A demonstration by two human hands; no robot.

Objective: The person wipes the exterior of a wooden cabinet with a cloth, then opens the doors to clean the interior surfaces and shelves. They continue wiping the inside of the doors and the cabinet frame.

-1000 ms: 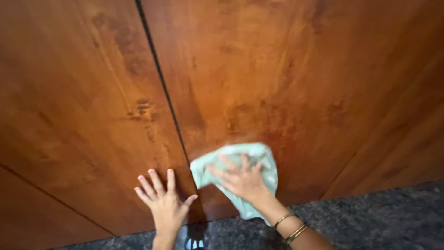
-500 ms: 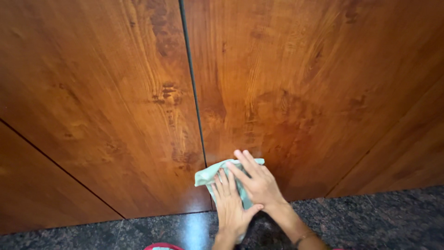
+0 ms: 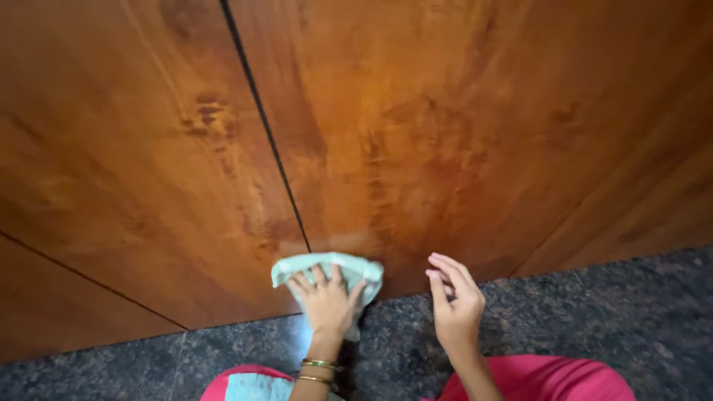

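Note:
My left hand [image 3: 327, 301], with bangles at the wrist, presses a pale green cloth [image 3: 356, 269] against the bottom edge of a brown wooden door panel [image 3: 460, 148], just right of the dark vertical seam [image 3: 267, 141]. The fingers are spread over the cloth and cover most of it. My right hand [image 3: 454, 308] hovers a little to the right, above the floor. It holds nothing, and its fingers are loosely curled and apart. It touches neither the cloth nor the wood.
A second wooden panel [image 3: 119, 171] lies left of the seam, with a slanting joint low at the left. Dark speckled stone floor [image 3: 609, 312] runs along the bottom. My pink-clothed knees [image 3: 549, 379] show at the lower edge.
The cloth went from under my right hand to under my left hand. The right hand has come off it and moved right. The cloth has slid lower on the panel.

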